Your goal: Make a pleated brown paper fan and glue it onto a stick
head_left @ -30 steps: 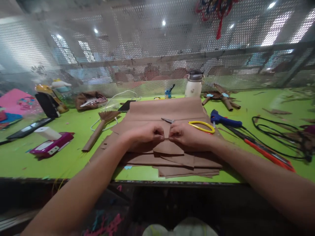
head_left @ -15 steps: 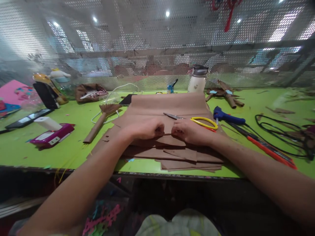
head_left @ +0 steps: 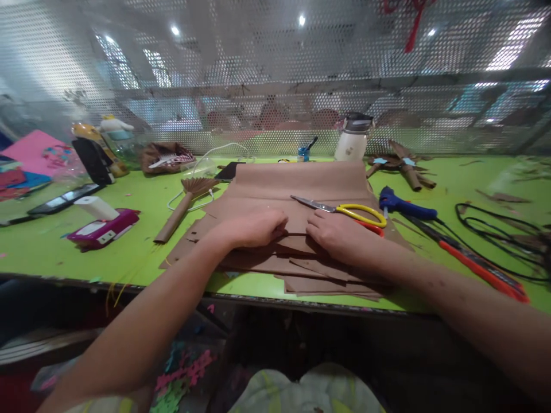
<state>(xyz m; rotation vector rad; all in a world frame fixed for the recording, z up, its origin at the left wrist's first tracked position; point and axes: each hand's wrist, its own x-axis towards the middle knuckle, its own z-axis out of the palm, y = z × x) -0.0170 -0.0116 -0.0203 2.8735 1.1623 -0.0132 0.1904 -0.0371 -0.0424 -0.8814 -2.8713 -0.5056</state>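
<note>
resting half-curled on brown paper (head_left: 296, 222): both hands (head_left: 258, 227) (head_left: 334, 234)

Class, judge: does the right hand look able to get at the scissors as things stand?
Probably yes: the right hand lies beside the scissors, and nothing covers their yellow handle loop.

Scissors (head_left: 329, 208) are lying on the paper sheets (head_left: 262, 205). Around these, a bottle (head_left: 352, 146) is standing at one o'clock, a glue gun (head_left: 408, 206) is resting at three, a paper fan (head_left: 176, 219) is lying at nine.
</note>
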